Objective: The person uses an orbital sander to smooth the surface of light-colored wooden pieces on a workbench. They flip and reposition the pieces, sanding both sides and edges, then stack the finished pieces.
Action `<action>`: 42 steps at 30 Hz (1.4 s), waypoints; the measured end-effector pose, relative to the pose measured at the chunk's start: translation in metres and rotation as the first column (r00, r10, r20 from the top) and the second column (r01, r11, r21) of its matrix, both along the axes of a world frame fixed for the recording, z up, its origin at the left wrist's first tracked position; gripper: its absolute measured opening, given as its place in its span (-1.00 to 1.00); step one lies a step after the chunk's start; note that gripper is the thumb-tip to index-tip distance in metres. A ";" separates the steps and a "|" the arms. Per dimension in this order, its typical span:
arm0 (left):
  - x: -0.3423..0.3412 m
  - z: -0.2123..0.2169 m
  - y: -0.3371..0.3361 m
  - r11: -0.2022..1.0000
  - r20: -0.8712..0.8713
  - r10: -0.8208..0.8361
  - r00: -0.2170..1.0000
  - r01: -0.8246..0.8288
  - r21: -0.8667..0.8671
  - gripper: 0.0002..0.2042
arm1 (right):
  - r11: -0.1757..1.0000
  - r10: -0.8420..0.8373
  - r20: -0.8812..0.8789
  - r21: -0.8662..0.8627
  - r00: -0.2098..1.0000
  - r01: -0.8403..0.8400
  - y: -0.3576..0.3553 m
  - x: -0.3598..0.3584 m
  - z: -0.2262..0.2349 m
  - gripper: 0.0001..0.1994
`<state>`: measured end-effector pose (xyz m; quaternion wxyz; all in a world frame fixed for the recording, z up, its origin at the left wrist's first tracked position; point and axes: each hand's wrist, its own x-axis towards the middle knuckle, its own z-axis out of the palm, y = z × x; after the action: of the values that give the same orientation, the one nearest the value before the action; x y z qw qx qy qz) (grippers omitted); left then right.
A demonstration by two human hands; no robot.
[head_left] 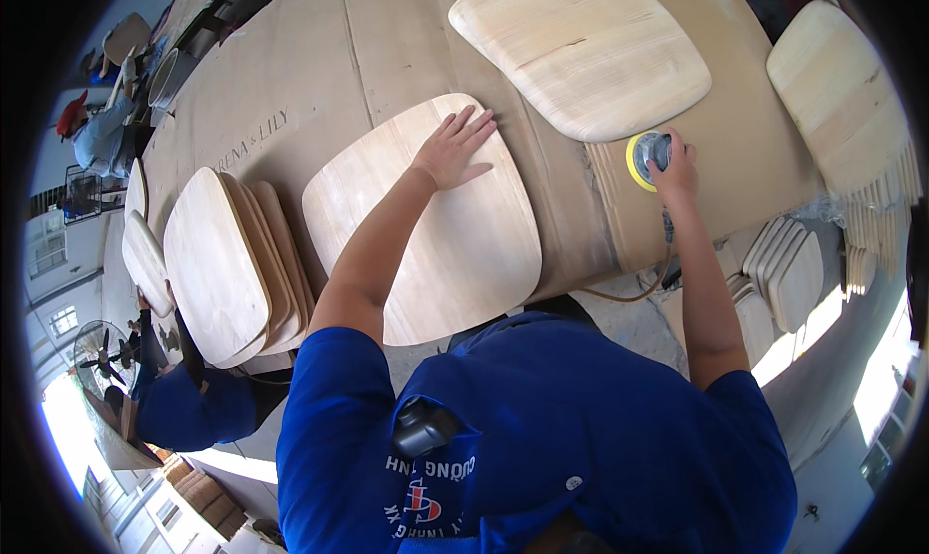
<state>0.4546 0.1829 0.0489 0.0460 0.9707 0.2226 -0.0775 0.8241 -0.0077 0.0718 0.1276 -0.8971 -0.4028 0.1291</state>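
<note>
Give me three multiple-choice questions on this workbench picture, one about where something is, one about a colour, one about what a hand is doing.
1. Where does the left hand rest?
A. on the wooden seat panel
B. on the fan
C. on the floor

2. What colour is the sander pad's rim?
A. red
B. yellow
C. green

3. How is the right hand placed?
A. hanging free
B. flat on cardboard
C. gripping the sander

Answers: 1 A, the palm lies flat on the panel; 2 B, a yellow ring shows under the tool; 3 C, the fingers wrap its top.

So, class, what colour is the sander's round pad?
Yellow, on the round sander pad; head view.
</note>
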 end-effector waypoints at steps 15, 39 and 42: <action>-0.016 0.000 -0.010 0.997 0.053 0.073 0.996 -0.073 -0.004 -0.36 | 0.999 -0.036 0.037 -0.010 0.999 0.036 0.001 -0.006 0.002 -0.23; -0.039 -0.037 -0.014 0.690 0.256 0.714 0.651 -0.717 -0.099 -0.38 | 0.998 0.065 0.095 0.003 0.993 -0.065 0.000 0.005 -0.004 -0.24; -0.093 -0.044 -0.011 0.518 0.244 0.841 0.483 -0.849 -0.103 -0.35 | 0.997 0.072 0.105 0.005 0.992 -0.073 0.001 0.008 -0.007 -0.24</action>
<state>0.3620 0.1718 0.0045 0.0921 0.7377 0.6630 0.0881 0.8320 -0.0071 0.0647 0.1058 -0.8869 -0.4416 0.0848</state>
